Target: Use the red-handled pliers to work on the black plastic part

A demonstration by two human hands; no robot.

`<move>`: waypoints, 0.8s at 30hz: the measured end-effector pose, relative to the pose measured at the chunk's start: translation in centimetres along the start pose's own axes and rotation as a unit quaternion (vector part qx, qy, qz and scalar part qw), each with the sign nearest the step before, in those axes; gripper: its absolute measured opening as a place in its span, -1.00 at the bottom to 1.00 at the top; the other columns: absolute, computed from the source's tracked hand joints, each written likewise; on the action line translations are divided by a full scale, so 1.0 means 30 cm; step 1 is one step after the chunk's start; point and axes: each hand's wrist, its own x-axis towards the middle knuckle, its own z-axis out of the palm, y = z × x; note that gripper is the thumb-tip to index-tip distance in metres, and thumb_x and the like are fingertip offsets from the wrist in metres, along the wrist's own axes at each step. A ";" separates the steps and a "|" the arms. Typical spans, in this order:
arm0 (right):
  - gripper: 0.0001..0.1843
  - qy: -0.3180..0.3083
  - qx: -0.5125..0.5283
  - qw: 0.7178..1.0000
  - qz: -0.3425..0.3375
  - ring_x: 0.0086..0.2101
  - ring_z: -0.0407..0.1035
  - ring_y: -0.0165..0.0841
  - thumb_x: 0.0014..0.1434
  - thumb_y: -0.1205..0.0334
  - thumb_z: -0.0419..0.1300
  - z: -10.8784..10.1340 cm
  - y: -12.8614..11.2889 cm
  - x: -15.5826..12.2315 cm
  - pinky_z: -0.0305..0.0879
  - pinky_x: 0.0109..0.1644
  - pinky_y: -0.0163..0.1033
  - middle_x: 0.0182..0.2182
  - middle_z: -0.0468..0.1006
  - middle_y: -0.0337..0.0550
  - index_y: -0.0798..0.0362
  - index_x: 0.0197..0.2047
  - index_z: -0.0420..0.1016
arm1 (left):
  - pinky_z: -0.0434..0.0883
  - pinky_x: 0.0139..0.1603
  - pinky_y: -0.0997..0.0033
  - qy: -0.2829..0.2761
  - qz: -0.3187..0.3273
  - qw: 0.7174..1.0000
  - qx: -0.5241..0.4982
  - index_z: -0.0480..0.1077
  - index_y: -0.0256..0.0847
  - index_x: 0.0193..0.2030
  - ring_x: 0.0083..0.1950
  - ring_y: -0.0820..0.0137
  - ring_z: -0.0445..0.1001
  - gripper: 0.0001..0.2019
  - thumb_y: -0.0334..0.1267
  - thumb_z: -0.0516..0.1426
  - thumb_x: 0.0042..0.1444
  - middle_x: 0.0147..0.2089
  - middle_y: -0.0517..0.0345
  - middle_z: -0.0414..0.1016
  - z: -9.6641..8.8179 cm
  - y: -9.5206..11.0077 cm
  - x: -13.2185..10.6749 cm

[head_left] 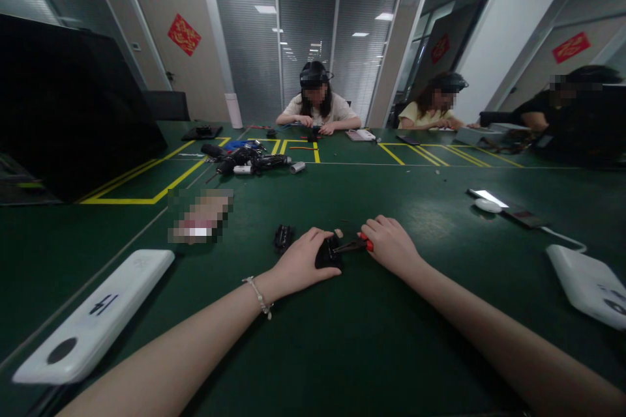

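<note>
On the dark green table, my left hand (306, 257) grips a small black part (328, 255) between thumb and fingers; its exact kind is not clear. My right hand (391, 244) is closed around the red handles of a pair of pliers (349, 246). The jaws point left and reach the black part; whether they pinch anything is too small to tell. A tiny beige piece (339, 233) lies just beyond the black part. Beside my left hand, on its far left side, rests another black part (283, 238).
A white device marked with black writing (110, 313) lies at left, a white power bank (587, 283) at right. Farther off are a blurred-out phone-like object (203, 215), a heap of black tools (244, 159) and a lit phone (489, 199). Several people sit across the table.
</note>
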 end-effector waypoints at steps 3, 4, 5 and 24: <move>-0.89 0.002 0.005 1.000 -0.008 -0.31 0.20 -0.30 0.04 0.31 0.03 0.001 0.003 0.000 0.06 -0.24 -0.21 -0.35 0.41 -0.10 0.10 -0.36 0.35 | 0.26 -0.04 0.20 0.000 -0.006 1.000 -0.001 0.15 -0.12 0.04 -0.01 0.20 0.28 -0.43 -0.03 0.17 -0.13 0.00 0.06 0.21 -0.002 0.001 -0.001; -0.89 0.003 0.005 1.000 -0.008 -0.31 0.20 -0.30 0.03 0.31 0.03 0.001 0.003 0.000 0.06 -0.24 -0.21 -0.36 0.40 -0.10 0.10 -0.36 0.35 | 0.26 -0.04 0.20 -0.002 -0.009 1.000 -0.001 0.14 -0.12 0.04 -0.01 0.19 0.28 -0.43 -0.03 0.17 -0.13 0.01 0.06 0.21 -0.002 0.002 0.000; -0.89 0.003 0.005 1.000 -0.006 -0.31 0.19 -0.30 0.03 0.32 0.03 0.002 0.003 -0.001 0.06 -0.24 -0.22 -0.36 0.40 -0.10 0.10 -0.36 0.35 | 0.26 -0.04 0.20 -0.003 -0.011 1.000 -0.001 0.15 -0.12 0.04 -0.01 0.19 0.27 -0.43 -0.03 0.17 -0.13 0.01 0.05 0.21 -0.003 0.003 0.000; -0.86 0.021 0.058 0.998 -0.005 -0.28 0.22 -0.31 -0.04 0.36 0.07 0.013 0.017 -0.002 0.13 -0.18 -0.20 -0.32 0.40 -0.08 0.10 -0.33 0.36 | 0.29 -0.08 0.23 -0.004 -0.011 1.000 -0.008 0.15 -0.11 0.04 -0.04 0.22 0.30 -0.43 -0.03 0.18 -0.14 0.00 0.07 0.22 -0.001 -0.004 0.001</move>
